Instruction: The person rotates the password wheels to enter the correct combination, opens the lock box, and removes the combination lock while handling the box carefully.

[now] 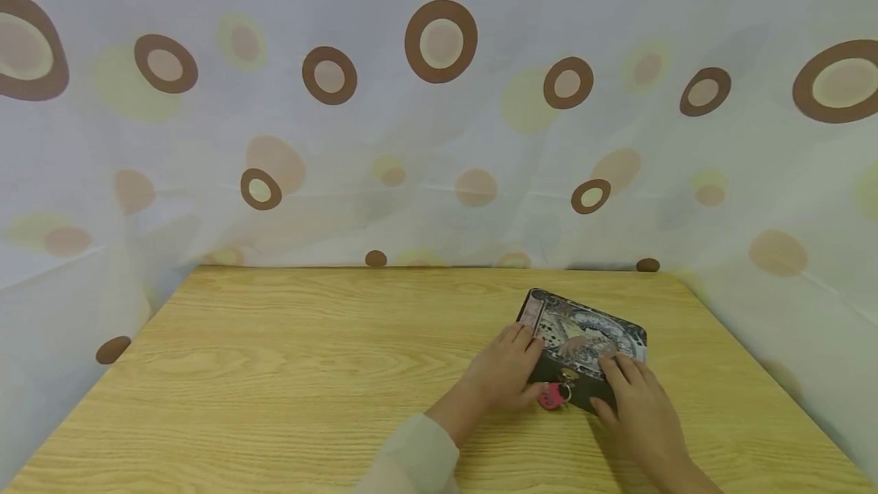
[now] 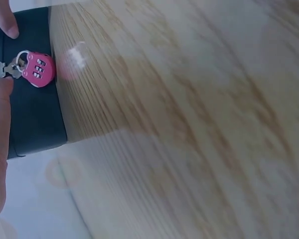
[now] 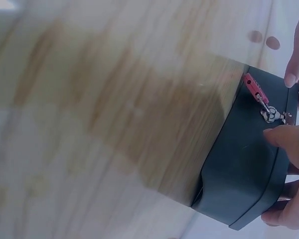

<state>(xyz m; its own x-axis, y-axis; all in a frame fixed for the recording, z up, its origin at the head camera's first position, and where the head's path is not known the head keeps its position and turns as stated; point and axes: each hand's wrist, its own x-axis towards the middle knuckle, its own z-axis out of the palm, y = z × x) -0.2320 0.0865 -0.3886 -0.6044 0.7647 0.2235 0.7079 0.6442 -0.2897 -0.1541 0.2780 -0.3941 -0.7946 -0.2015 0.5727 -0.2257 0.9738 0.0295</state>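
A dark box (image 1: 579,330) with an ornate patterned lid lies on the table, turned at an angle. From the metal latch (image 3: 271,114) on its front hangs a pink combination padlock (image 2: 38,69), its number wheels visible in the left wrist view. My left hand (image 1: 504,372) holds the box's left side, fingers over the lid edge and thumb at the front near the latch. At the right front corner, my right hand (image 1: 645,410) grips the box with fingers on the lid and thumb against the front face. The lid is down.
The wood-grain table (image 1: 274,372) extends left of the box. Behind it and along both sides hangs a pale curtain (image 1: 384,136) printed with brown rings and dots. A light sleeve (image 1: 414,456) covers my left forearm.
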